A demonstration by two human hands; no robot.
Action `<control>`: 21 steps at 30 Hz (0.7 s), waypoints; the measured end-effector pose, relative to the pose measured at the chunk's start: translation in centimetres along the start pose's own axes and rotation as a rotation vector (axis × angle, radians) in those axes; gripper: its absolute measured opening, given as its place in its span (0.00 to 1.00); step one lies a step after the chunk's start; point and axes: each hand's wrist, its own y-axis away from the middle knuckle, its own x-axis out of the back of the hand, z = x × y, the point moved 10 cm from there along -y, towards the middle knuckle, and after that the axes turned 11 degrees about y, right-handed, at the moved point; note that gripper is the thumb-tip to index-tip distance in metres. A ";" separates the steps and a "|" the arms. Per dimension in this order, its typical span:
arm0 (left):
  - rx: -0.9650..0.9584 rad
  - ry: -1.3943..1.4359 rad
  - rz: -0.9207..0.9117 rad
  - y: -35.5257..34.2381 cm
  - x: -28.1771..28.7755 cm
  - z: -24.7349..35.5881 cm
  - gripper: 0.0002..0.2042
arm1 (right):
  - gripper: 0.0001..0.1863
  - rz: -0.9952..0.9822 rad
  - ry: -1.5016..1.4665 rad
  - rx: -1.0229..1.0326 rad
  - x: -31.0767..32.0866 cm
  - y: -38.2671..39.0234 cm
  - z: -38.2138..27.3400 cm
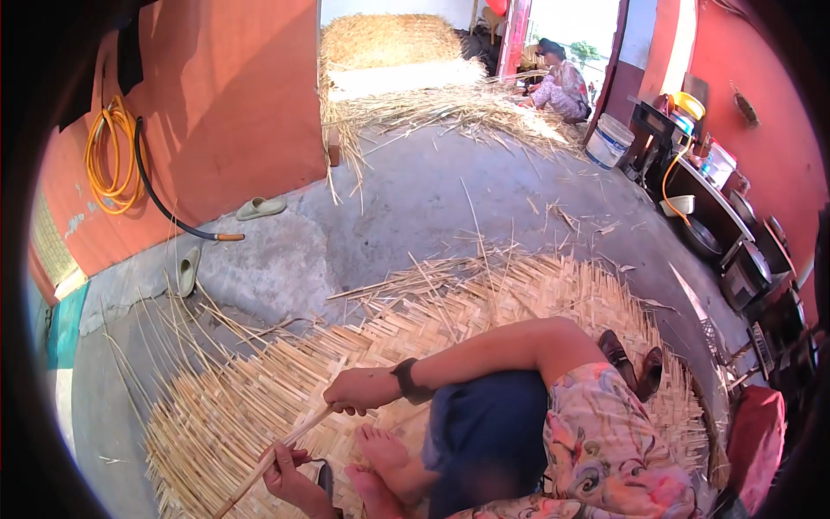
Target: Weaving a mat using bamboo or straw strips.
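A long, pale cane strip (303, 428) slants across the lower part of the head view, above a woven mat. My right hand (361, 390), with a dark band on its wrist, is closed round the strip's upper end. Lower down, my left hand (292, 480) pinches the same strip between thumb and fingers. A dark, curved thing (325, 477) shows by my left wrist; I cannot tell what it is. Beneath me spreads the herringbone-woven mat (510, 303), its loose strip ends sticking out at the left. My bare feet (385, 450) rest on it near both hands.
Loose strips (432, 281) lie along the mat's far edge. Dark shoes (635, 368) stand on its right side. Beyond are a slipper (261, 208), a hose (177, 221), a straw heap (467, 99), a bucket (609, 141), a crouching person (564, 86) and a cluttered shelf (713, 199).
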 end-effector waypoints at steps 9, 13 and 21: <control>-0.131 0.011 0.358 -3.9 10.8 -0.8 0.14 | 0.13 -0.165 0.270 -0.075 -0.9 0.4 -1.7; -0.003 0.179 0.334 -5.8 10.9 -5.2 0.16 | 0.13 -0.294 0.551 -0.189 0.6 1.9 -3.6; 0.405 0.681 0.387 -2.6 7.6 -11.8 0.06 | 0.15 -0.323 0.954 0.164 -4.6 -8.6 -3.6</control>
